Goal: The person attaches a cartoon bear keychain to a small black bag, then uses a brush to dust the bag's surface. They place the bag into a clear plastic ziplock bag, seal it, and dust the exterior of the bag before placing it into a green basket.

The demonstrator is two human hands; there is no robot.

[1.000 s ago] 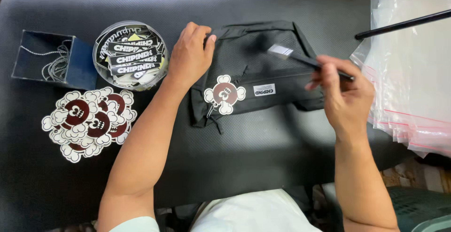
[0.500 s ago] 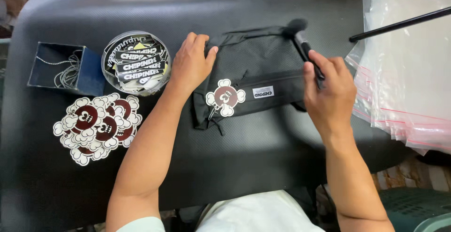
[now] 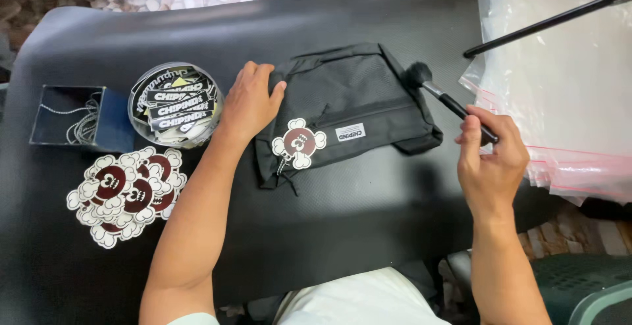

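— Under the left hand [image 3: 252, 104], what lies there?

— Under its flat palm sits the upper left corner of a black pouch [image 3: 349, 111], which lies on the dark tabletop [image 3: 368, 220] between the two hands. The fingers are spread and press down on the fabric; they grip nothing.

— And the right hand [image 3: 490, 160]?

— It is closed round the handle of a black brush [image 3: 447, 101], pinched between thumb and fingertips. The handle slants up and to the left from that hand, and the soft dark bristles touch the pouch's upper right corner.

— Anything hanging on the pouch?

— A flower-shaped tag [image 3: 299, 143], white petals round a maroon centre, lies on its front just below and to the right of the left hand. Beside it is a small white label.

— What is off to the left of the left hand?

— Just beside it stands a round clear tub [image 3: 174, 104] full of black and white stickers. Further left is a small dark blue box [image 3: 112, 131] holding thin chain or cord, and below the tub lies a heap of flower-shaped tags [image 3: 125, 193] of the same kind.

— And past the right hand?

— A stack of clear zip bags [image 3: 566, 101] with pink seal lines, with a thin black rod [image 3: 546, 22] slanting above them.
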